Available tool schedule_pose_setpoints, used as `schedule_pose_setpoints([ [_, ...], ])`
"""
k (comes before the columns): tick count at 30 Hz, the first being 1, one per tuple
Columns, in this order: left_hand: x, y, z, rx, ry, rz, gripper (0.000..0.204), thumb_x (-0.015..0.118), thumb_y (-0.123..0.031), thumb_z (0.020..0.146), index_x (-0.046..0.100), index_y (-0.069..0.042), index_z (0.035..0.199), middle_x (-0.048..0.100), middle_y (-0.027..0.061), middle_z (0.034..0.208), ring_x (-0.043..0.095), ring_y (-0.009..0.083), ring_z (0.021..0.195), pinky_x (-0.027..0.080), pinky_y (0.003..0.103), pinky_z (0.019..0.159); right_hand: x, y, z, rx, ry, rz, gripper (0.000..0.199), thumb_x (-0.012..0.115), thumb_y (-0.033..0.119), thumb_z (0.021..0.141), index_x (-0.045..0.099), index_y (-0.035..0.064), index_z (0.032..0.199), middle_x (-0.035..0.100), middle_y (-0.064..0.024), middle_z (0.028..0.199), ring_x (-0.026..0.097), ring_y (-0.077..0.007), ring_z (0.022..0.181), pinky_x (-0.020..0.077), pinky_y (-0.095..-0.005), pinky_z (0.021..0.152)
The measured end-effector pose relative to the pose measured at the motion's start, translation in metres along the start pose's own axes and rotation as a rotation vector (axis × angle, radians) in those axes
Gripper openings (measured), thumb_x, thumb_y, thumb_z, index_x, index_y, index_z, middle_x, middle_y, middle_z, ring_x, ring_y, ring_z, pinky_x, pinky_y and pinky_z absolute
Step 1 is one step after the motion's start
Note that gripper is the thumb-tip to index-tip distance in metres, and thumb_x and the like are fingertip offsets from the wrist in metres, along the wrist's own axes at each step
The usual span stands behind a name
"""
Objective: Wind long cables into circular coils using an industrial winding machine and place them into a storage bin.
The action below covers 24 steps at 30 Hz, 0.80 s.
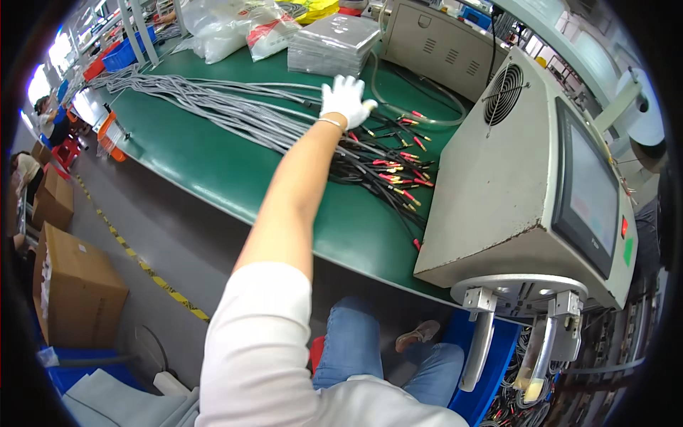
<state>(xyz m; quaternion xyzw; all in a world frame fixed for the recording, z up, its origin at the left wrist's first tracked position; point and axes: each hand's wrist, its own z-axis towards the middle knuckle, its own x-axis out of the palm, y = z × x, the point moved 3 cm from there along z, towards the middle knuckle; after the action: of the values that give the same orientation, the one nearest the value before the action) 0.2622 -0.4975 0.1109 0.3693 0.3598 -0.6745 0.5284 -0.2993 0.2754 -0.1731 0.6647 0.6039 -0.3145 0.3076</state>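
Note:
My left hand point(344, 104), in a white glove, reaches far across the green table with its fingers spread. It is over the bundle of grey cables point(235, 117), near where they split into thin black leads point(359, 167). No cable shows gripped in the fingers; what lies under the palm is hidden. Red-and-gold connectors point(405, 193) tip the black leads, fanned out toward the machine on the right. A thin band circles my left wrist. My right hand does not show.
A beige machine point(491, 171) with a touch screen point(587, 188) and a round fan grille stands right, metal handles point(478, 352) below it. Behind are stacked clear-wrapped packs point(334, 43), plastic bags point(220, 32) and another beige housing point(441, 46). A blue bin point(491, 370) holds cables. Cartons point(85, 285) stand left.

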Motion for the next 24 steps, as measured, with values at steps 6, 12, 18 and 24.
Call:
schedule_pose_setpoints([
  [6, 0.046, -0.016, 0.017, -0.165, 0.417, -0.227, 0.080, 0.038, -0.068, 0.091, 0.033, -0.014, 0.150, 0.030, 0.0085, 0.156, 0.021, 0.0351, 0.144, 0.018, 0.051, 0.115, -0.025, 0.023, 0.031, 0.275, 0.002, 0.286, 0.012, 0.054, 0.018, 0.078, 0.064, 0.0130, 0.078, 0.064, -0.0104, 0.080, 0.063, -0.0300, 0.080, 0.0511, -0.0420, 0.070],
  [12, 0.017, -0.011, -0.013, -0.112, 0.594, -0.195, 0.071, 0.038, -0.068, 0.091, 0.061, -0.012, 0.129, 0.053, 0.0161, 0.138, 0.038, 0.0382, 0.135, 0.030, 0.051, 0.111, -0.041, 0.034, 0.058, 0.340, -0.004, 0.409, 0.011, 0.053, 0.016, 0.079, 0.064, 0.0123, 0.078, 0.062, -0.0098, 0.078, 0.062, -0.0288, 0.077, 0.0504, -0.0411, 0.068],
  [18, -0.023, 0.024, -0.062, 0.003, 0.438, -0.898, 0.052, 0.055, -0.045, 0.094, 0.061, -0.003, 0.125, 0.061, 0.0160, 0.129, 0.055, 0.0251, 0.121, 0.040, 0.033, 0.105, -0.046, 0.038, 0.077, 0.367, -0.030, 0.493, 0.011, 0.052, 0.014, 0.080, 0.063, 0.0117, 0.078, 0.061, -0.0092, 0.075, 0.061, -0.0277, 0.074, 0.0498, -0.0402, 0.066],
  [24, -0.050, 0.102, -0.110, -0.171, 0.220, -0.257, 0.031, 0.056, -0.016, 0.086, 0.068, -0.004, 0.111, 0.067, 0.0176, 0.110, 0.061, 0.0361, 0.105, 0.048, 0.039, 0.096, -0.042, 0.039, 0.080, 0.374, -0.042, 0.555, 0.012, 0.052, 0.011, 0.081, 0.063, 0.0111, 0.079, 0.059, -0.0086, 0.072, 0.060, -0.0265, 0.071, 0.0492, -0.0393, 0.063],
])
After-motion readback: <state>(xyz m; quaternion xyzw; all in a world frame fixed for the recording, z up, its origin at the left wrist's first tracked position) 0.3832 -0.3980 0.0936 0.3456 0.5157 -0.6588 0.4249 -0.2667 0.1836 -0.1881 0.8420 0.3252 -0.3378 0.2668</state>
